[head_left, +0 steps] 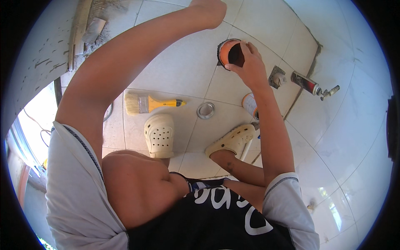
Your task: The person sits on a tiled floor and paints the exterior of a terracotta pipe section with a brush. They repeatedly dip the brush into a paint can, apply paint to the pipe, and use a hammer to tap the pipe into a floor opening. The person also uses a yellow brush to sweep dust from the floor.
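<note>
Right hand (pixel 251 63) clamped on an orange pipe piece (pixel 225 51), thumb on the near rim, fingers on the far-right side. Piece sits at the far tiled floor (pixel 175 62), right of centre; can't tell if it's seated. Left hand (pixel 211 11) well apart, cut off at the far edge; fingers hidden, can't tell what it holds.

Doing it well: keep thumb and fingers opposed, press evenly, square the rim to the tiles, keep the dark mouth free of grit.

Writing: cropped white lettering on the black shirt (pixel 183 225); printed label on the red-and-black gas canister (pixel 305 82), right; label on the tin can (pixel 249 104), nearer; tiny marks on the yellow-handled paintbrush (pixel 152 103), left, too small to read.
</note>
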### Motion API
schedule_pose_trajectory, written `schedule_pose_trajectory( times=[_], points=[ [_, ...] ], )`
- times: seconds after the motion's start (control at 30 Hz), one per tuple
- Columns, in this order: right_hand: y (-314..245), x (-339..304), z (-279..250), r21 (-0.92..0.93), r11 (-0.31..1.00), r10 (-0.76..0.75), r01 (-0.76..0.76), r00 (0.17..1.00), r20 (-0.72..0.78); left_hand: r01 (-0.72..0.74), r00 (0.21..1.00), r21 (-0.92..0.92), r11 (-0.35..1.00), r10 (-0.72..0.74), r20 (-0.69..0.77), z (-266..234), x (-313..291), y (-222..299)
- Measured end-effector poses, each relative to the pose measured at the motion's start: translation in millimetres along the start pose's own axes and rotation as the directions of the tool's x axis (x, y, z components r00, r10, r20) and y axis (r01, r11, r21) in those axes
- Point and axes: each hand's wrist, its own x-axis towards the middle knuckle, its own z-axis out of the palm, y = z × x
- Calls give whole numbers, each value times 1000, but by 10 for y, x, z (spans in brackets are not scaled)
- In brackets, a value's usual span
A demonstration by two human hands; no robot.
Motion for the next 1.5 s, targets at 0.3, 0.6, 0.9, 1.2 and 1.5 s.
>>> schedule_pose_trajectory(
  times=[0.3, 0.6, 0.9, 1.2, 1.5],
  points=[
    [4, -2, 56, -76, 997, -1, 0, 1000, -17, -83, 997, 18, 996, 83, -4, -82, 18, 280],
    [9, 109, 42, -129, 983, 125, -133, 990, -73, -71, 997, 104, 992, 72, -10, -210, -299, 40],
    [-36, 233, -128, -162, 969, 204, -186, 973, 104, -78, 996, 56, 995, 75, 55, -424, -377, 154],
    [60, 132, -112, -197, 980, -13, 14, 1000, 3, -50, 997, 16, 999, 49, 60, -357, -280, 103],
    [73, 62, 98, -123, 980, 148, -158, 985, -92, -129, 985, 74, 989, 120, 121, -121, -168, 174]
  ],
)
